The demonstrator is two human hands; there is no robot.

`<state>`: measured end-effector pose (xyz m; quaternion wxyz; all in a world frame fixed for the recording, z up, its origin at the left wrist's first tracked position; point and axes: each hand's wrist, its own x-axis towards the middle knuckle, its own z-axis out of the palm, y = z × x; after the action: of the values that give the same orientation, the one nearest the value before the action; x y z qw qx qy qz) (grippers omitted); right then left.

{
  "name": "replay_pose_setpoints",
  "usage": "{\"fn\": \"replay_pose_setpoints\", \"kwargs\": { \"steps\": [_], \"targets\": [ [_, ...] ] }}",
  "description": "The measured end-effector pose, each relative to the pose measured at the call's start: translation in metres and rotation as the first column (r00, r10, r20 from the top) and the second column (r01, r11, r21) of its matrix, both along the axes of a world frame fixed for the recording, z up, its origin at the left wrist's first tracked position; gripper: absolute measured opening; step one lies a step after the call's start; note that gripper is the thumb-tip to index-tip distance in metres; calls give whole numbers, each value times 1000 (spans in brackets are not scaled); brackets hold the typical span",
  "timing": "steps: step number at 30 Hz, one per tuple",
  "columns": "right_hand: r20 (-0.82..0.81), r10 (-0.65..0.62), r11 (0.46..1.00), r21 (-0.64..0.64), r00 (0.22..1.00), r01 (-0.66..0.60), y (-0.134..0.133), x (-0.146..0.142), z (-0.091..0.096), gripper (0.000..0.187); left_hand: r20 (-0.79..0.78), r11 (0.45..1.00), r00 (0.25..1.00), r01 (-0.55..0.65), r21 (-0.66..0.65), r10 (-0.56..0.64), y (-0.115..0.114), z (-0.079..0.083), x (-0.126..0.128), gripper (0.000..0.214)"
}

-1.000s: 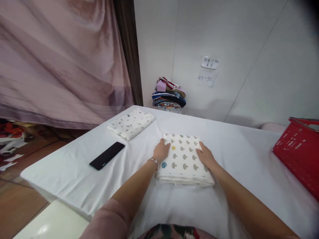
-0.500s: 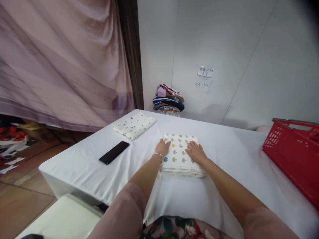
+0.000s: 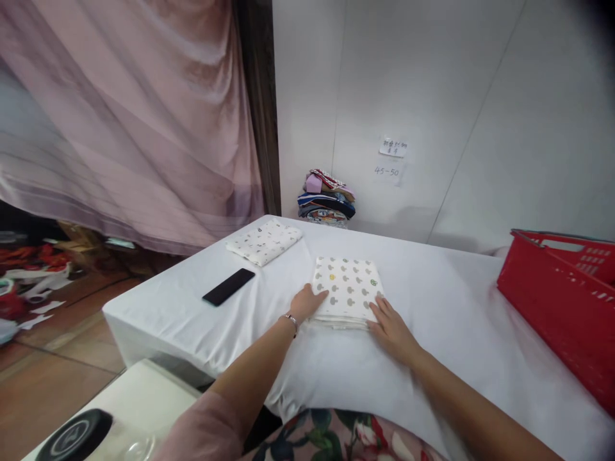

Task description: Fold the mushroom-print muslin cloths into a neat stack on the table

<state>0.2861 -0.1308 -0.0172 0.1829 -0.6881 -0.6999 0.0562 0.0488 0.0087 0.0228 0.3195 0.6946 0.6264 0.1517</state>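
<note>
A neatly folded white cloth (image 3: 346,285) with grey mushroom prints and a few coloured ones lies in front of me on the table. My left hand (image 3: 306,303) is at its near left corner, thumb and finger apart on the edge. Against the near right corner rests my right hand (image 3: 393,328), its fingers spread and their tips touching the cloth. Neither hand is closed around it. Farther left is a second folded white cloth (image 3: 264,242) with small dark prints. A black phone (image 3: 229,287) lies between that cloth and my left forearm.
A red plastic basket (image 3: 552,301) stands on the right of the white-covered table (image 3: 442,288). Behind the far edge rises a stack of folded clothes (image 3: 327,200) by the wall. A white surface with a round black object (image 3: 75,436) is at lower left.
My hands have slid from the top and sides of the mushroom-print cloth toward its near corners. The right hand moved nearer to me. The view has shifted slightly.
</note>
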Motion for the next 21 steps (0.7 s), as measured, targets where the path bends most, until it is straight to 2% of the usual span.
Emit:
{"fn": "replay_pose_setpoints", "kwargs": {
  "steps": [10,13,16,18,21],
  "targets": [
    [155,55,998,34,986,-61,-5,1,4,62,-9,1000,1000,-5,-3,5,3,-4,0,75],
    [208,56,997,39,977,-65,-8,-2,8,58,-7,1000,1000,-7,-5,7,3,-4,1,74],
    [255,114,990,49,960,-131,-8,-7,11,52,6,1000,1000,-10,-29,10,5,-4,1,75],
    [282,142,986,44,949,-161,-7,-11,11,55,31,999,999,-18,-43,20,7,-4,1,75],
    [305,125,990,29,944,-140,-3,-16,11,61,80,998,996,-38,-54,42,11,-5,0,75]
  ]
}}
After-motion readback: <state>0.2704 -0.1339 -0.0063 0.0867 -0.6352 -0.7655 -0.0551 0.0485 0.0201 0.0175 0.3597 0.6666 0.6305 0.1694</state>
